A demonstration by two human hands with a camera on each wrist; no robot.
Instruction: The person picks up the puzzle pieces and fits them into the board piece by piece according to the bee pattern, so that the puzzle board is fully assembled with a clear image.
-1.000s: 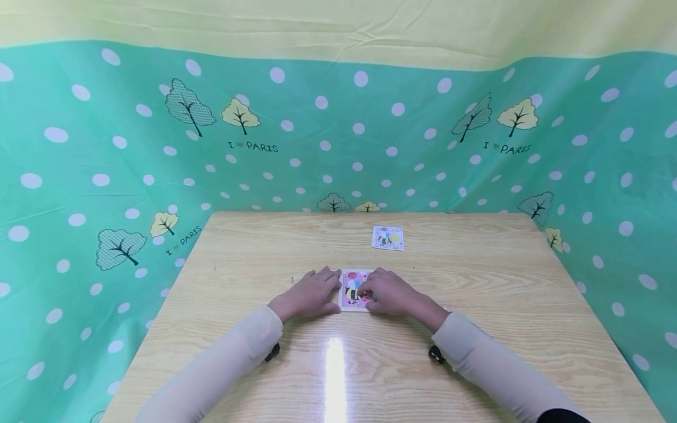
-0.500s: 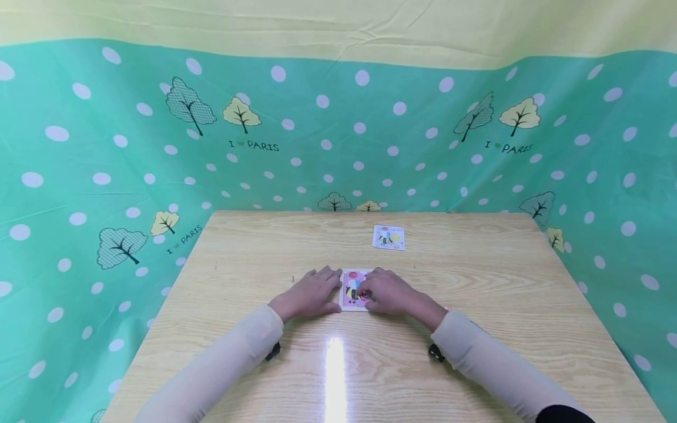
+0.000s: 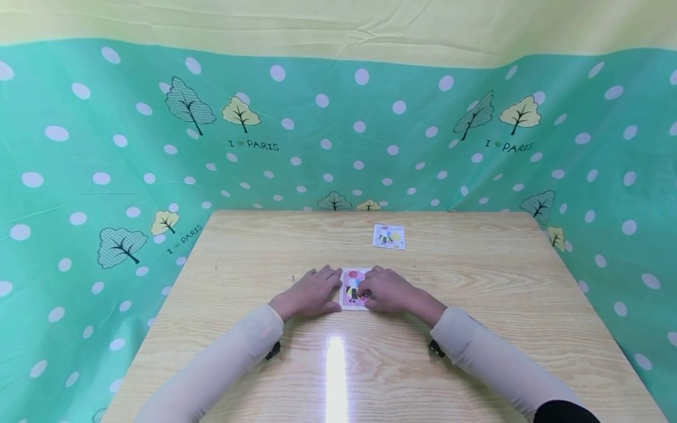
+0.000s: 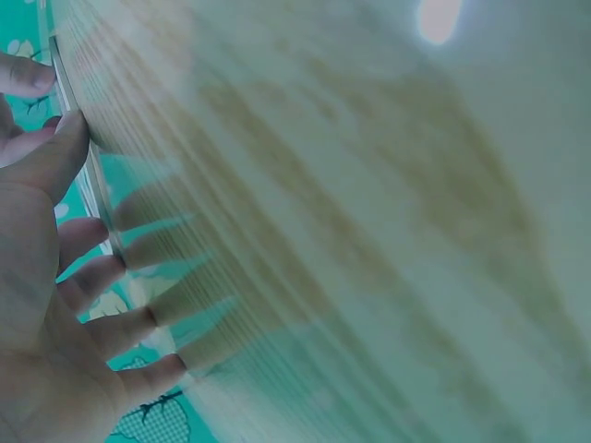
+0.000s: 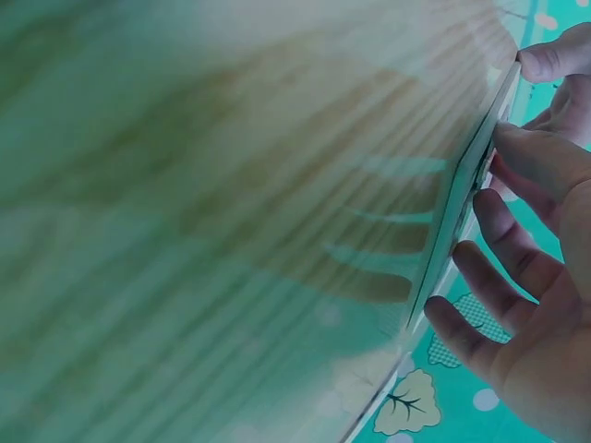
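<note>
A square bee puzzle board [image 3: 353,289], pink with a white border, lies flat on the table between the two hands. Its right part is hidden by my right hand [image 3: 390,291], whose index finger bends in over the bee picture close to the thumb, gripping there. Whether a loose piece sits between those fingertips I cannot tell. My left hand [image 3: 312,292] rests at the board's left edge, fingers spread, with index fingertip near the far corner and thumb near the front corner. From the right wrist, the board [image 5: 450,224] appears edge-on beside bent fingers [image 5: 499,242].
A pale card with a similar bee [image 3: 388,237] lies farther back on the wooden table [image 3: 254,247]. Green dotted cloth [image 3: 296,129] hangs behind the table and along both sides. A bright light reflection crosses the table in front of the board.
Both hands keep their places at the board. The right hand's fingers shift only slightly over the picture; the back card stays put.
</note>
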